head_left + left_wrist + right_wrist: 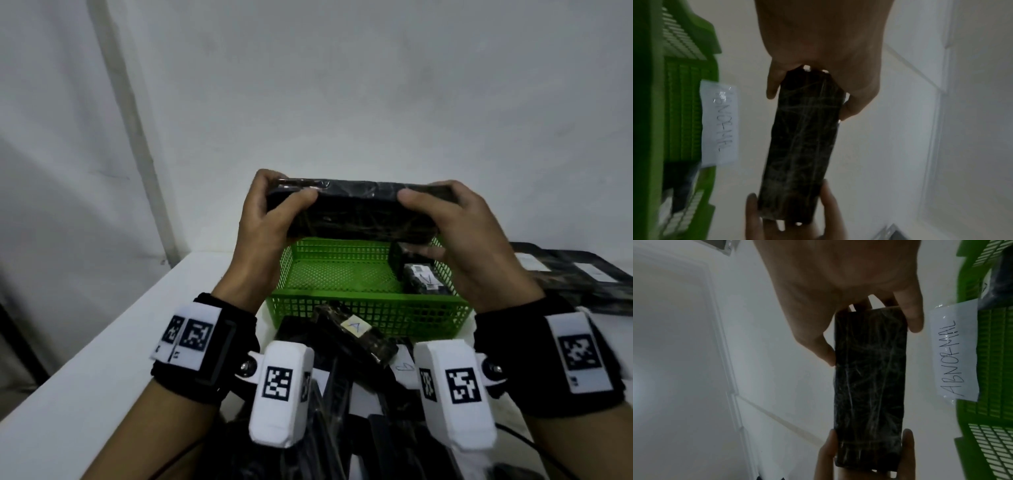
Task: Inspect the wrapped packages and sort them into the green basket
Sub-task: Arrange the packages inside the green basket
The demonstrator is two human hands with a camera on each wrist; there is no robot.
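A long black package wrapped in clear film (356,210) (799,146) (869,382) is held level in the air above the green basket (342,305). My left hand (270,212) grips its left end, thumb on the near face and fingers over the top. My right hand (455,219) grips the right end the same way. The basket (686,113) (995,353) carries a white paper label reading "ABNORMAL" (953,352) on its far outer wall. Inside the basket, at its right end, lie two small wrapped packages (423,279).
A heap of black wrapped packages (352,335) lies on the white table (102,359) in front of the basket, one with a tag marked "A". More flat dark packages (575,274) lie to the right. A pale wall stands close behind.
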